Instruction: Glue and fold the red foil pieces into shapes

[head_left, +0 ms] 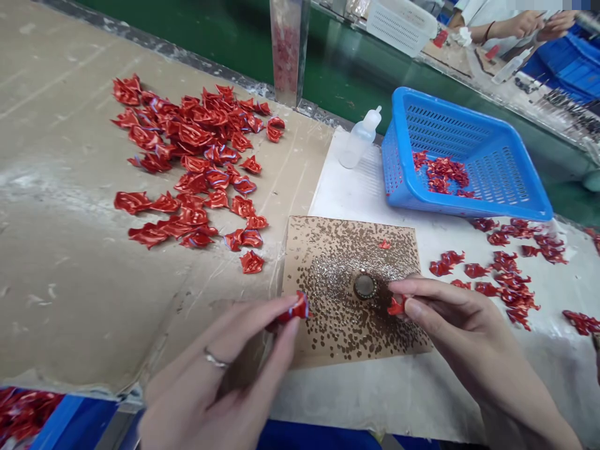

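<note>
Between thumb and forefinger, my left hand [220, 369] pinches a red, glossy, curled piece [299, 306] with a bluish edge. A smaller red piece [396, 305] is held the same way in my right hand [459, 325]. Both hands hover over a brown cardboard sheet [300, 250] speckled with dark, wet-looking spots. Between the two held pieces, a small round dark-rimmed cap or dish [365, 285] sits on the cardboard. Behind it lies a tiny red scrap [384, 244]. What material the red pieces are made of I cannot tell.
A heap of red curled pieces [197, 131] spreads at left. Behind the cardboard stand a translucent squeeze bottle [360, 139] and a blue basket [469, 206] containing small red pieces. More red clusters [510, 281] lie at right. Across a green divider, another person's hands [525, 25] work.
</note>
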A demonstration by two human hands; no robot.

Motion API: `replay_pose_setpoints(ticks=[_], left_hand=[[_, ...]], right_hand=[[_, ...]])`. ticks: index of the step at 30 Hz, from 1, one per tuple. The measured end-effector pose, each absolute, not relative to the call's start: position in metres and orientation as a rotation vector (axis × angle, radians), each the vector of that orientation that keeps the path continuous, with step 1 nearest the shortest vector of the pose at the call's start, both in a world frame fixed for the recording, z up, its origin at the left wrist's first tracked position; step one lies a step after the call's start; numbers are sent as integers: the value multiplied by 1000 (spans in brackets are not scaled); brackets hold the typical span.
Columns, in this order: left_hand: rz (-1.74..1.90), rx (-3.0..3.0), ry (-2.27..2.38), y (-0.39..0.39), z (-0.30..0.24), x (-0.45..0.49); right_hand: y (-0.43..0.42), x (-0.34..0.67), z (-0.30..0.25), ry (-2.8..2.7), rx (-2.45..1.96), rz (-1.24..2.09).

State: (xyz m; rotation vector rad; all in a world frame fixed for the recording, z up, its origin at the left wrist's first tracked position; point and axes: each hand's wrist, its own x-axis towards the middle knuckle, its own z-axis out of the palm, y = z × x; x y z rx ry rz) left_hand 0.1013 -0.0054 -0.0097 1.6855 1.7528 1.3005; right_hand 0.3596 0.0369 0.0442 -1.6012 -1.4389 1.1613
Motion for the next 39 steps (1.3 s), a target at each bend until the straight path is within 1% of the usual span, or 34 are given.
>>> replay_pose_setpoints(ticks=[2,11,22,29,39], left_hand=[[1281,1745,1639,-5,-3,114],[1306,1597,1525,-9,0,150],[1268,1616,1506,-8,0,152],[1292,1638,1469,-8,0,150],[1422,1719,1332,-5,-2,154]], right_hand=[[33,359,44,-1426,-1579,1171],[10,332,44,-1382,-1454,1175],[14,314,40,-1296,-1417,1113],[15,310,38,-1377,-1450,1077],[14,313,43,-1282,-1464,1205]])
